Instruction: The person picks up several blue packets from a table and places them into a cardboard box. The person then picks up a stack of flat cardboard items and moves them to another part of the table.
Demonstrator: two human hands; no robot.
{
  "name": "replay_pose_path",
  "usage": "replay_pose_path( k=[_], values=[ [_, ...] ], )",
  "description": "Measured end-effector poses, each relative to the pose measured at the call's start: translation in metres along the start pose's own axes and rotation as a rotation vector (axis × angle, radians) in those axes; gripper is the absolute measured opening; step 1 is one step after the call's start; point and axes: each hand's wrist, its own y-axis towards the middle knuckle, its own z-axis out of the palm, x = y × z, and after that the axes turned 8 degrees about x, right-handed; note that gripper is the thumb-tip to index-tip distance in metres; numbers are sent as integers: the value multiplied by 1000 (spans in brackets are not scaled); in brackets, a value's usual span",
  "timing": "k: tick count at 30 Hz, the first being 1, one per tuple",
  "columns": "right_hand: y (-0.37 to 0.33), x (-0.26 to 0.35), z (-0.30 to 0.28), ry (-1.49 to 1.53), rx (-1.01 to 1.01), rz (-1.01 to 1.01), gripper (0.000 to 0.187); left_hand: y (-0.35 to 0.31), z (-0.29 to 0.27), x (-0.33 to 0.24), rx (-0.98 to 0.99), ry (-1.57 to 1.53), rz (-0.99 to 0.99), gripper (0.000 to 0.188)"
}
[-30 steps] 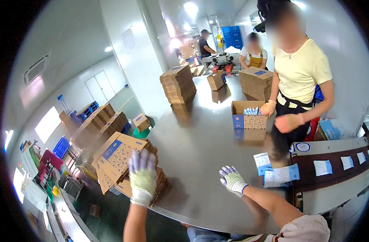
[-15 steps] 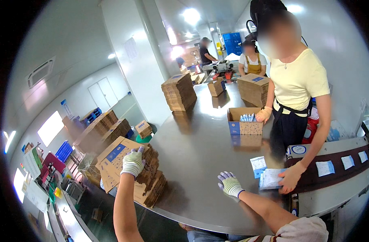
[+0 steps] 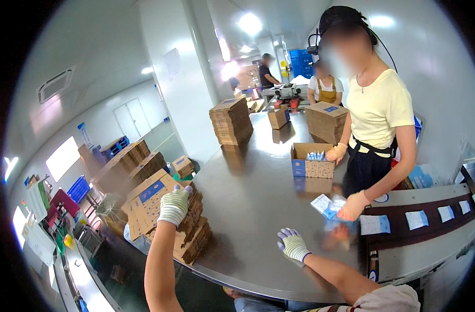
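Observation:
My left hand (image 3: 173, 206), in a striped glove with lavender fingertips, is on the top flattened carton (image 3: 148, 200) of a stack at the table's left edge. Its fingers bend over the carton's right edge. The carton is brown with a blue panel and lies askew over the stack (image 3: 195, 240). My right hand (image 3: 293, 244), gloved the same way, is over the steel table (image 3: 248, 208), palm down, fingers apart and holding nothing. To its right, a co-worker's gloved hand (image 3: 353, 206) grips white and blue packets (image 3: 328, 205). The co-worker's other hand (image 3: 337, 153) touches an open carton (image 3: 313, 167) with packets inside.
A dark conveyor belt (image 3: 396, 224) carries several packets on the right. Further back stand tall carton stacks (image 3: 231, 122) (image 3: 326, 122) and a smaller box (image 3: 278, 117). Two more people are at the far end. Boxes (image 3: 128, 161) are piled beyond the table's left side.
The co-worker's hand has moved left and away from me with the packets, lifting them off the table. The belt's packets have shifted toward the table. My hands have barely moved.

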Motion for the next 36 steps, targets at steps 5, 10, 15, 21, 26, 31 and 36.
replay_pose_path(
  k=[5, 10, 15, 21, 26, 31, 36],
  values=[
    [0, -1, 5, -27, -28, -23, 40, -59, -41, 20, -561, -26, -81, 28],
    [6, -3, -8, 214, 75, 122, 44, -163, -72, -35, -1204, -445, 86, 27],
    [45, -10, -29, 1448, -443, 128, 50, -188, -4, -89, -871, -1046, 145, 20],
    [24, 10, -144, 1169, -454, -51, 42, -196, 71, -122, -515, -1685, 7, 26],
    [1, 26, -145, 1203, -172, 100, 37, -181, 110, -140, -484, -1924, -354, 37],
    [-7, 61, -153, 1175, 4, 123, 33, -160, 127, -136, -687, -1614, -505, 50],
    [6, 55, -141, 901, -162, 40, 54, -168, 107, -119, -81, -1980, 4, 56]
  ],
)
